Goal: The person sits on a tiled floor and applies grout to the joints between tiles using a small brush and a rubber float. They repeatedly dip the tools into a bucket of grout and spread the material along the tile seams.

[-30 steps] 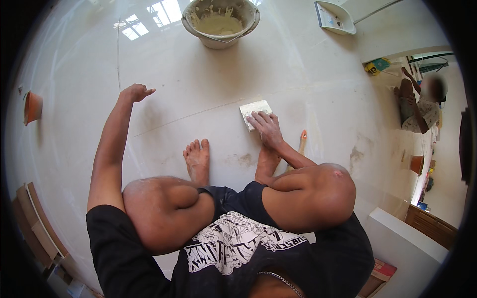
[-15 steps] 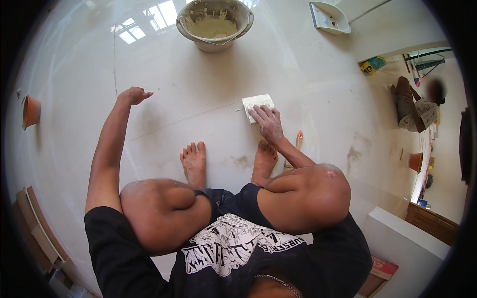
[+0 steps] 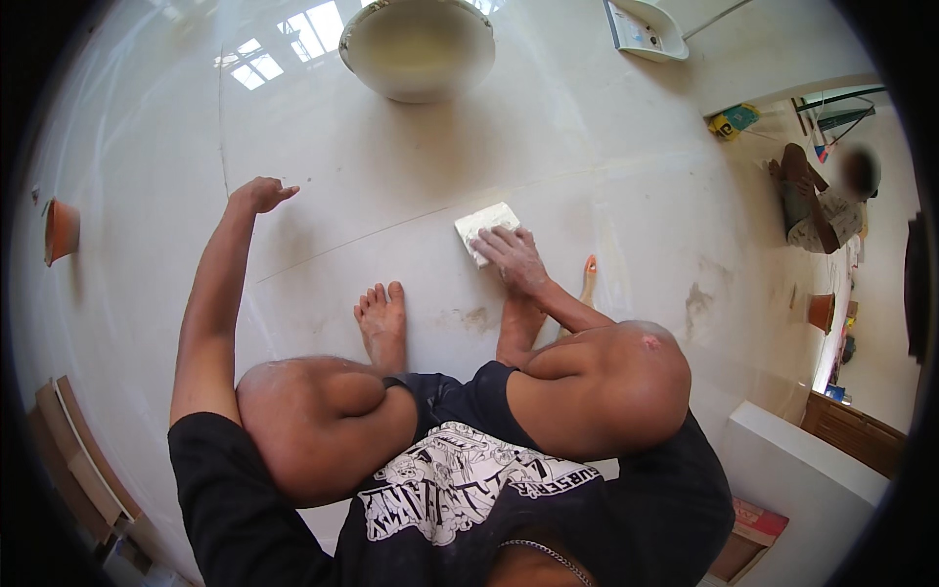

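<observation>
My right hand (image 3: 514, 259) is closed on a flat white rectangular spreading pad (image 3: 486, 223), with fingers pressed over its near edge. Pale paste smears the pad and my fingers. The pad lies on the light floor at the right end of a thin slanting seam line (image 3: 362, 238). Off to the left, my left hand (image 3: 264, 194) hangs over the floor with fingers loosely out and nothing visible in it. Beside my right foot lies a brush with an orange-tipped handle (image 3: 589, 279), partly hidden by my leg.
A bucket (image 3: 419, 59) with pale paste stands ahead. A white dustpan (image 3: 653, 31) lies at the far right. Terracotta pots (image 3: 62, 231) stand at either side. Another person (image 3: 822, 210) sits at the right, beyond a yellow-green bag (image 3: 734, 122). A low white wall (image 3: 802, 470) is near right.
My right hand has slid the white pad leftward and slightly nearer along the seam. My left hand stays almost where it was.
</observation>
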`<state>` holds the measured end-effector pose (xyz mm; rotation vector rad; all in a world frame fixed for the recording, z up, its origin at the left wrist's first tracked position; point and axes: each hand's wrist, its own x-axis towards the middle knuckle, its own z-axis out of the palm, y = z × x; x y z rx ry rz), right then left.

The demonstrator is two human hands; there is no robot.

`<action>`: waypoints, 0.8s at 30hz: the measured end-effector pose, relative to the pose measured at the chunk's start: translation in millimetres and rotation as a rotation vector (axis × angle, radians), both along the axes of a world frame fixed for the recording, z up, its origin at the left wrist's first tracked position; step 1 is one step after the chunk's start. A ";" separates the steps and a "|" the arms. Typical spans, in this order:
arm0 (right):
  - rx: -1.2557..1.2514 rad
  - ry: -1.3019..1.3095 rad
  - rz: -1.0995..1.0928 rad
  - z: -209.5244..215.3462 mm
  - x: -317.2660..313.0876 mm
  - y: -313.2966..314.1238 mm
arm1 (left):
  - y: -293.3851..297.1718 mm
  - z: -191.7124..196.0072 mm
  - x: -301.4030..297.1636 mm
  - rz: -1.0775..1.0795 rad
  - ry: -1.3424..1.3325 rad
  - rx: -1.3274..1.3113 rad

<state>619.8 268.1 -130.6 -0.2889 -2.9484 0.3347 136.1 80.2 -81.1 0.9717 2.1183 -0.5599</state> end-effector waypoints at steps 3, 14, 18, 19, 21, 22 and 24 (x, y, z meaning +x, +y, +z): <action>0.047 0.032 -0.147 9.3 -4.5 23.7 | -1.9 2.3 -0.9 0.010 -0.007 0.025; -0.006 -0.017 -0.124 3.1 21.8 43.1 | 7.5 -11.5 -4.2 -0.031 0.000 0.080; 0.095 0.017 -0.144 -9.5 14.2 51.6 | 2.5 -4.1 2.3 0.014 -0.013 0.122; 0.108 0.017 -0.148 -11.3 18.9 50.6 | 6.7 -2.0 3.7 0.010 -0.011 0.132; 0.118 -0.007 -0.150 -13.4 32.4 46.9 | 15.7 -0.1 6.7 -0.001 -0.008 0.155; 0.085 -0.006 -0.116 -9.9 31.1 41.9 | 8.4 0.0 6.8 -0.005 -0.006 0.129; 0.019 -0.006 -0.047 -3.2 26.7 36.2 | -6.8 0.1 2.6 -0.013 -0.004 0.076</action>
